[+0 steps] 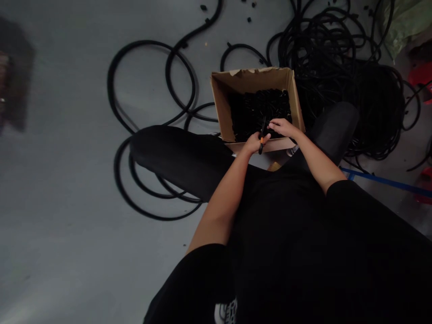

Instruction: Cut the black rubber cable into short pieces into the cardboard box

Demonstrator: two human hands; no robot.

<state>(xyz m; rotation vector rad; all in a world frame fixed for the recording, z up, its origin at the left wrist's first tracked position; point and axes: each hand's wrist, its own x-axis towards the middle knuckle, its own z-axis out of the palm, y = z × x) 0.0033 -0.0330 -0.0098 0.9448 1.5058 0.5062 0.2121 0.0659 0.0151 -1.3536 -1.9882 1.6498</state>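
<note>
Over the near side of an open cardboard box (221, 108), my left hand (254, 143) is closed on scissors (261, 140) with orange and black handles. Their dark blades point up toward the box's inside. Many small black pieces (266, 103) lie in the box. Just right of the scissors, my right hand (282, 128) has its fingers pinched together near the blades. What it holds is too small and dark to make out.
Large loops of black hose (111, 83) lie on the grey floor to the left. Behind and right of the box is a tangled heap of black tubing (313, 45). A blue bar (381, 180) and red objects (420, 74) are at the right.
</note>
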